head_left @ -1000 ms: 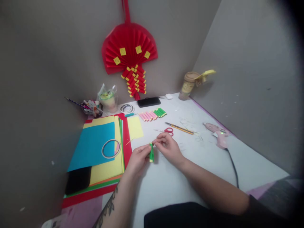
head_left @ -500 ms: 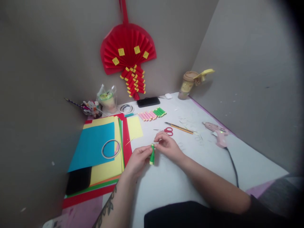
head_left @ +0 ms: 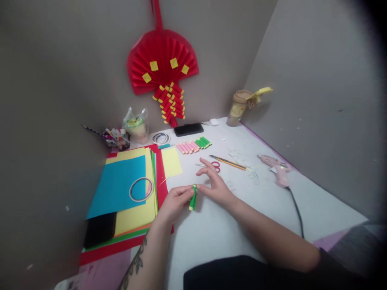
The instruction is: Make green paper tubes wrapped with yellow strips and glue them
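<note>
My left hand (head_left: 173,203) pinches a small green paper roll with yellow ends (head_left: 192,197), held just above the white table (head_left: 211,233). My right hand (head_left: 213,183) hovers right beside the roll's top end, its thumb near the yellow band and its fingers spread open and stretched forward. Red scissors (head_left: 214,165) lie just beyond the right fingertips.
A stack of coloured paper (head_left: 130,189) with a tape ring (head_left: 141,189) lies at the left. Pink and green rolls (head_left: 193,145), a pencil (head_left: 228,162), a pink glue gun (head_left: 278,171) with its cord, a phone (head_left: 189,129), a cup (head_left: 238,108) and a red fan ornament (head_left: 163,68) lie further back.
My right hand has let go of the roll's top and opened its fingers forward. The left hand keeps the roll, now tilted slightly.
</note>
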Tool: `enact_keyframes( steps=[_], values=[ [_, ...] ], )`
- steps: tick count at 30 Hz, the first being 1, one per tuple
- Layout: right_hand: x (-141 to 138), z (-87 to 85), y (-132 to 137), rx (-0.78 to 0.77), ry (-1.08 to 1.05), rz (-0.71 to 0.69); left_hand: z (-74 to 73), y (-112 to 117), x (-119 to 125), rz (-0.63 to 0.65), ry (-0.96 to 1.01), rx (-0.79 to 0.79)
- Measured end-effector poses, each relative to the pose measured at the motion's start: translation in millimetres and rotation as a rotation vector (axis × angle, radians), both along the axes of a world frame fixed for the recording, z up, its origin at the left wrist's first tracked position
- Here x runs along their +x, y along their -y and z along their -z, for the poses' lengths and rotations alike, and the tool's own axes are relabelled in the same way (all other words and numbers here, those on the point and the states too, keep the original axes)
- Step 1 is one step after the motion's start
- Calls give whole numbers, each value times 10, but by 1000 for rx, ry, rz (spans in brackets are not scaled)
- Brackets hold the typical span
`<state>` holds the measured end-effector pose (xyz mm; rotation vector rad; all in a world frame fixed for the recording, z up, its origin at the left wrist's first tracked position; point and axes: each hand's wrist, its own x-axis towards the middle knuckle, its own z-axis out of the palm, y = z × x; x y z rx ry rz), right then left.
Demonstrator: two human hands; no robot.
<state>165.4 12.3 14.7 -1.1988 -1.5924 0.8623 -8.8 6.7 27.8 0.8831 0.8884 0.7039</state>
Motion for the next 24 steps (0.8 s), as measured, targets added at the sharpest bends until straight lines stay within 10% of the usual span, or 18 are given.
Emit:
enact_keyframes(
  steps=[24],
  values=[
    [68,-29,-47,-104,-73,-327,13,-25,-102,101,-53,14]
  ],
)
